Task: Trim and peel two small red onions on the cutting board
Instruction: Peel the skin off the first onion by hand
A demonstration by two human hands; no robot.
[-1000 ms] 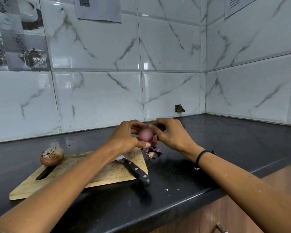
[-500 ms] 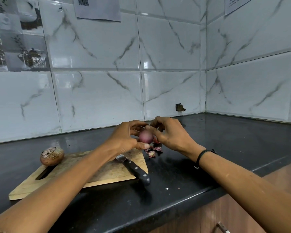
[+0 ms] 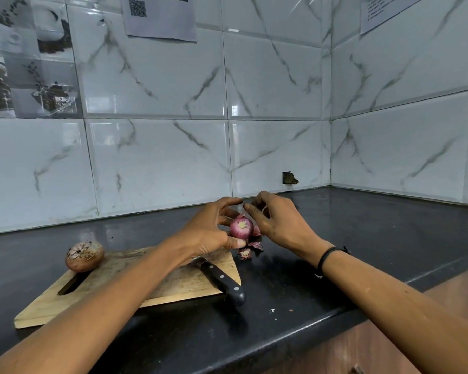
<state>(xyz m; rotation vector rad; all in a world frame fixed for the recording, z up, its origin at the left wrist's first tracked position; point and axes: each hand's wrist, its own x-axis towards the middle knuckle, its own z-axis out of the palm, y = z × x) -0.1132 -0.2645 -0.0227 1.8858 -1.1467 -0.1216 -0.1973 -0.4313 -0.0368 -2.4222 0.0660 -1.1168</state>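
My left hand [image 3: 208,234] grips the onion [image 3: 241,228] over the tabletop [image 3: 295,287]; right hand [image 3: 280,225] curled beside it, pinch unclear.

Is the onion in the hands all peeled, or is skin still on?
Mostly peeled: the onion in the left hand shows shiny purple flesh, but one skin flap clings near the right hand.
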